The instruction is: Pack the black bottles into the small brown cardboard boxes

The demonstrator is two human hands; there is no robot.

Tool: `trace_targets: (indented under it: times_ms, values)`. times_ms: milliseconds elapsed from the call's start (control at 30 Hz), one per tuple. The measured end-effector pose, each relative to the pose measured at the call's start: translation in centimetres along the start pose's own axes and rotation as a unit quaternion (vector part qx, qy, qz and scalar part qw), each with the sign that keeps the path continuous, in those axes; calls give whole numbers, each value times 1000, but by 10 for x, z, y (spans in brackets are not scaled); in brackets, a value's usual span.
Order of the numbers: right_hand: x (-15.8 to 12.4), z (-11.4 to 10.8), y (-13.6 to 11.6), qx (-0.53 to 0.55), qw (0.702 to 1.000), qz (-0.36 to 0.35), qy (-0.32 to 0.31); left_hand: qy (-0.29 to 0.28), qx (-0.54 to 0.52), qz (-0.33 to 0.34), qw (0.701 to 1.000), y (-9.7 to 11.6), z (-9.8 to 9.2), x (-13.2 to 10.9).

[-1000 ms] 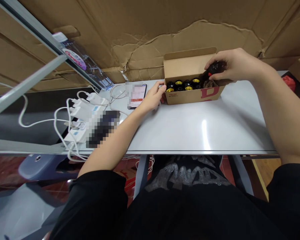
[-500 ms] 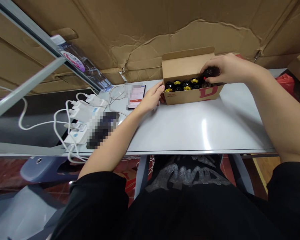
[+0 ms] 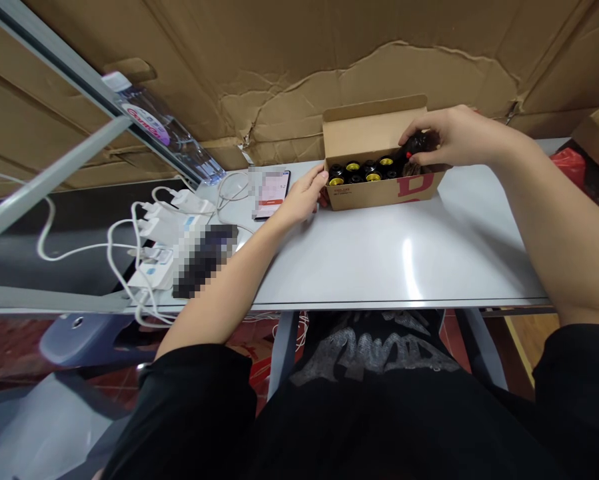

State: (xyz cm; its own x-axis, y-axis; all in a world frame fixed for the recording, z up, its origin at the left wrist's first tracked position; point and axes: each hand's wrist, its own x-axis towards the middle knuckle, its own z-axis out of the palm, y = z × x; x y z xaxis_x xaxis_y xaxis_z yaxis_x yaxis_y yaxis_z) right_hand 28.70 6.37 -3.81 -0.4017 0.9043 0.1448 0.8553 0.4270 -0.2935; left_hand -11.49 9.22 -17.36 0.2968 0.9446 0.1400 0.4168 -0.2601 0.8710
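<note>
An open cardboard box (image 3: 379, 190) with a red printed letter stands on the white table (image 3: 379, 263), its lid flap upright at the back. Inside sit rows of black lamp holders (image 3: 360, 171) with brass screw threads. My right hand (image 3: 454, 137) is shut on a similar black lamp holder (image 3: 418, 144) with a red mark, just over the box's right end. Crumpled brown paper (image 3: 412, 169) lies beneath it. My left hand (image 3: 303, 197) rests open, with its fingertips against the box's left end.
Left of the box lie a pixelated phone (image 3: 270, 193) and white chargers (image 3: 164, 230) with tangled white cables. A clear plastic bottle (image 3: 164, 130) lies beyond a metal rail (image 3: 54, 177). A torn cardboard sheet (image 3: 359, 73) rises behind the table.
My right hand has moved left and slightly down, bringing the held lamp holder closer to the row in the box. My left hand and the box stay in place.
</note>
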Motion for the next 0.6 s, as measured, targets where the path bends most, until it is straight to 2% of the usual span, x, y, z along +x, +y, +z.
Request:
trace_targets:
  times_ms: [267,467,600]
  values:
    - [2,0,8,13,1000,19,1,9,-5,4,1000,-2,1,0]
    - [-1,0,4,55,996,57,43,2,-8,-9,1000,3,1,-1]
    - [-1,2,-3,25,997,-27,69,6,-7,-12,1000,4,2,-2]
